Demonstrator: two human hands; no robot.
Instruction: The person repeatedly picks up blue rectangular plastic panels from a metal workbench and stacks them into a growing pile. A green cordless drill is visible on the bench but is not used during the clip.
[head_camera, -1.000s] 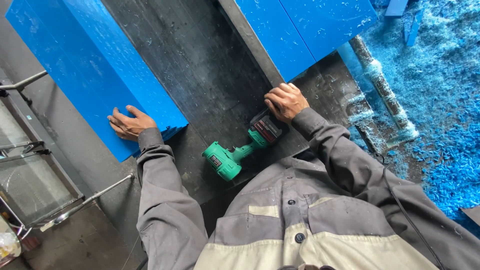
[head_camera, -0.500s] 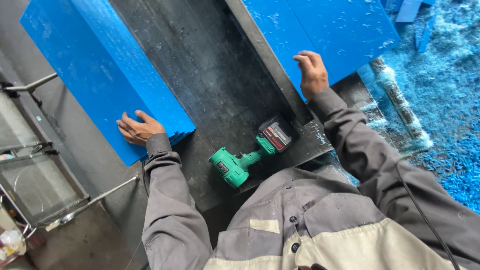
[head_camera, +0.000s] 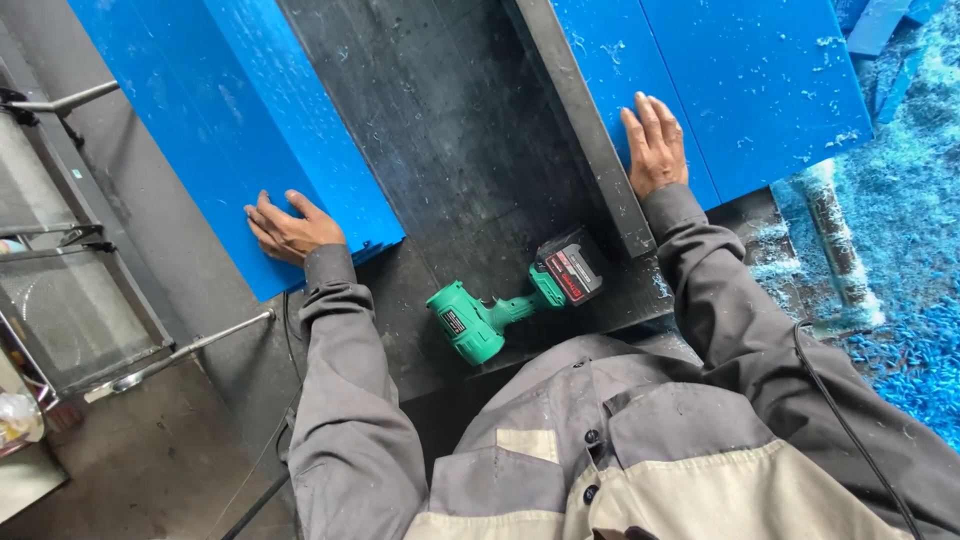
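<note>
Blue boards, two of them, smooth and flat-faced, laid on either side of a dark work surface (head_camera: 450, 120). Left board (head_camera: 230, 130) thick, sharp-edged, plastic-looking, dusted with pale specks, running diagonally from top left down to a squared end near the middle. Left hand (head_camera: 290, 228) resting palm down on that near end, fingers spread, gripping nothing. Right board (head_camera: 740, 80) wide and matte, split lengthwise by a thin seam, sprinkled with small white chips. Right hand (head_camera: 655, 148) flat on its lower edge, fingers together and straight, pinching nothing. Grey metal strip (head_camera: 580, 130), long and narrow, lying along the right board's inner edge, just beside the right hand.

Between the arms, on scuffed, scratched black sheet: green cordless drill (head_camera: 505, 308) lying on its side, untouched, body of moulded plastic, black and red battery block at the right end, stubby round nose toward the lower left.

Grey work jacket sleeves creased and speckled with dust, pale cream panel across the chest. Heap of curly blue shavings (head_camera: 900, 300) at far right, fluffy and loose, part covering a pale ribbed roller (head_camera: 840, 240). Metal frame with wire mesh (head_camera: 70, 300) at far left over bare concrete floor.
</note>
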